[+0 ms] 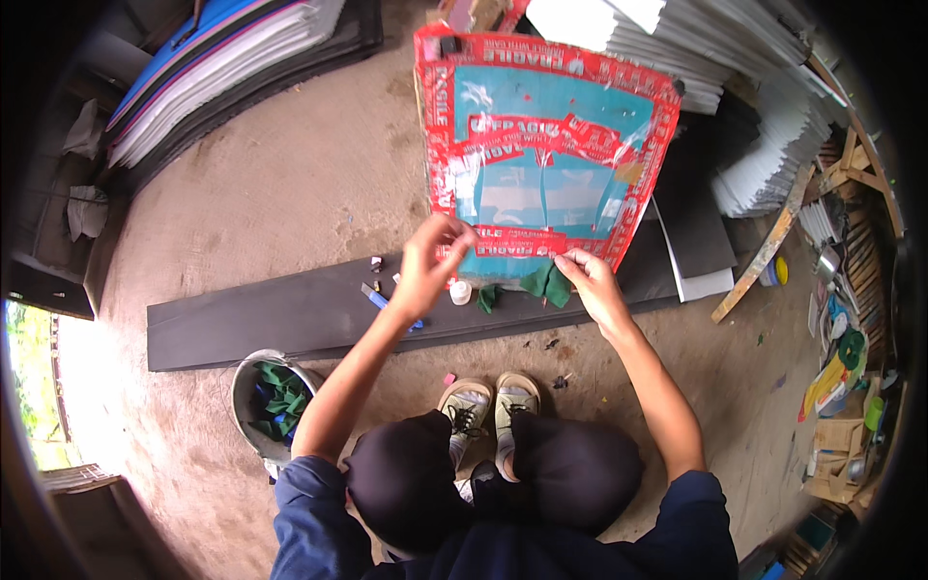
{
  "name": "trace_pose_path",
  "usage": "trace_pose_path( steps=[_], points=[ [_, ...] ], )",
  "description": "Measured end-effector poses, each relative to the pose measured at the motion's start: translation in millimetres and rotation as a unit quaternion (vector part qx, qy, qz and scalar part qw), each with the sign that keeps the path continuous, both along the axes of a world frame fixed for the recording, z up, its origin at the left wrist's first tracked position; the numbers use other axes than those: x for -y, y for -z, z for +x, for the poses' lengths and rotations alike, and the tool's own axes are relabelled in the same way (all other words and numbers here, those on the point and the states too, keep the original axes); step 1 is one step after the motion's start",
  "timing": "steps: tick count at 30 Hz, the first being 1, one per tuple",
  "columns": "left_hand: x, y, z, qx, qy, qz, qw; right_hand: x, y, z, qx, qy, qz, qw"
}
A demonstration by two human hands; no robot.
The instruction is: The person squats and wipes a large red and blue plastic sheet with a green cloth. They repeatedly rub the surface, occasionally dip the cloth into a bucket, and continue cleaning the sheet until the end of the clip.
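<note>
Some blk sheeting [242, 324] on brn flr [280, 193]

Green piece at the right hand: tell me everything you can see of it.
The green piece is small, dark green and irregular in outline, with a crease or fold and uneven lower edges. It looks thin and soft, like cloth, though its material is not certain. The thumb and fingers of the right hand hold it near its right end. It shows just at the lower edge of the red-taped teal panel; whether it touches that panel cannot be told.
</note>
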State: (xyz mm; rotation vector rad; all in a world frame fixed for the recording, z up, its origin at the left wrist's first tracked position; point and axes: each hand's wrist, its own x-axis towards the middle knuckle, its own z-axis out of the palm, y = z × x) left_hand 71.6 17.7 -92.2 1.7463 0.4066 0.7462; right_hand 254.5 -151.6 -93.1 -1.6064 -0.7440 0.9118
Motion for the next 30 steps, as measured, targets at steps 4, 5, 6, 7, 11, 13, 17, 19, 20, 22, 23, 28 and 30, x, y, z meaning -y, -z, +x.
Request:
trace_pose_path(
  steps=[4,5,6,7,11,13,17,19,20,22,23,28,30],
  points=[
    [42.7,-50.3,2.9,0.023,0.09,0.065,0.994,-0.6,-53.8,-5.9,-0.053,-0.045,0.025,0.997],
    [50.5,-54.7,2.9,0.034,0.082,0.065,0.994,-0.1,-73.3,-15.2,-0.072,-0.068,0.025,0.995],
    [56.2,-57.4,3.2,0.046,0.074,0.064,0.994,1.2,-79.2,-20.2,-0.079,-0.078,0.039,0.993],
    [59.2,-60.0,2.7,0.053,0.07,0.072,0.994,2.9,-83.7,-25.5,-0.085,-0.088,0.054,0.991],
    [71.8,-66.8,-3.2,0.042,0.078,-0.078,0.993,19.1,-97.0,-42.0,-0.124,-0.082,0.084,0.985],
    [72.8,-68.0,-8.9,0.012,0.064,-0.042,0.997,23.8,-100.0,-46.8,-0.113,-0.08,0.083,0.987],
    [75.4,-72.8,-10.5,-0.005,0.061,-0.02,0.998,26.7,-80.3,-41.2,0.013,-0.026,0.118,0.993],
    [73.1,-73.4,-12.5,0.009,0.058,-0.002,0.998,21.5,-81.7,-46.1,-0.045,-0.046,0.183,0.981],
    [72.4,-73.2,-12.6,0.013,0.054,0.006,0.998,19.5,-77.6,-45.5,-0.099,-0.05,0.184,0.977],
    [68.0,-71.6,-11.3,-0.003,0.044,0.008,0.999,12.4,-62.9,-41.3,-0.205,-0.058,0.186,0.959],
    [63.7,-68.8,-12.7,-0.023,0.035,-0.001,0.999,8.4,-59.1,-41.7,-0.241,-0.056,0.166,0.954],
    [27.0,-30.3,-7.0,-0.007,-0.041,-0.005,0.999,-28.9,-44.0,-17.8,-0.246,-0.04,0.105,0.963],
    [3.3,-19.6,-2.9,0.001,-0.112,-0.03,0.993,-56.4,-40.1,11.0,-0.113,0.037,0.177,0.977]
  ],
)
